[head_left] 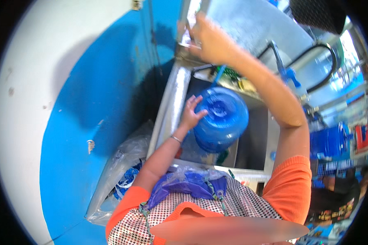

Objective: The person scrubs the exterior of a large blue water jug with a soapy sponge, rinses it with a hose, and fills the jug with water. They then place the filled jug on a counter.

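A blue translucent water jug [221, 116] stands bottom-up in the metal sink [249, 139] in front of me. My left hand [191, 114] holds its left side, thumb and fingers spread over the rim of its base. Stretched past the jug, my right hand [214, 43] is at the far left corner of the sink, beside a narrow shiny ledge [191, 18]. Motion smears its fingers, so whether they hold anything is unclear. Between that hand and the jug, a thin blue stick-like thing [219, 76] lies near green and yellow items [233, 75] on the sink's back edge.
A blue and white wall [94, 94] runs close on my left. Clear plastic bags [129, 157] sit beside the sink. To the right are a tap with a blue handle [289, 75], a black hose [335, 61] and another blue jug [327, 141].
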Demonstrator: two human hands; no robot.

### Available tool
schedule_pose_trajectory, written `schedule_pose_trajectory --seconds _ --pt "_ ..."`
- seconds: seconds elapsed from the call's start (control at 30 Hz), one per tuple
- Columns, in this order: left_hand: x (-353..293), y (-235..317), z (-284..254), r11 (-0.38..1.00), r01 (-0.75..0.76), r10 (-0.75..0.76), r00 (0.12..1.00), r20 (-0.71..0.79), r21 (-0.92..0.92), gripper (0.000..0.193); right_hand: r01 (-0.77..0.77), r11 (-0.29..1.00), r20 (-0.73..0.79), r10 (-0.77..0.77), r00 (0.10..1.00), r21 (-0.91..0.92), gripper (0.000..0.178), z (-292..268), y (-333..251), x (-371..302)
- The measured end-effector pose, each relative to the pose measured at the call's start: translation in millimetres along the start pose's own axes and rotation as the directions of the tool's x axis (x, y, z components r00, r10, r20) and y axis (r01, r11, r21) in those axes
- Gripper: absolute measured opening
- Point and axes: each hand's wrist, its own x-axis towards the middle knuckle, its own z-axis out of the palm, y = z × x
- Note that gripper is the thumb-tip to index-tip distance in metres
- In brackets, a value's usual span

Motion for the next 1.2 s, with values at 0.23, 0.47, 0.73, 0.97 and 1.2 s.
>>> schedule_pose_trajectory --seconds 0.23,0.47,0.73,0.97,1.2 --pt "61 -19 25 0.999 0.033 -0.03 0.997 0.076 -0.033 0.061 -0.891 0.447 0.509 0.749 0.424 0.084 0.073 109 42 -253" --pt "115 17 117 0.997 0.081 -0.081 0.979 0.189 0.008 0.059 -0.83 0.181 0.103 0.956 0.274 0.528 0.046 150 97 -378" --pt "133 47 208 0.991 0.133 -0.135 0.975 0.176 0.019 0.04 -0.968 0.101 0.072 0.99 0.121 0.23 0.046 121 99 -489" --pt "207 14 190 0.455 -0.407 0.45 0.873 0.189 0.792 0.052 -0.969 0.163 -0.037 0.987 0.159 0.186 0.042 113 62 -510" --pt "243 -8 210 0.095 -0.332 0.308 0.906 0.29 0.939 0.032 -0.97 0.173 -0.054 0.985 0.166 0.172 0.041 107 48 -510"
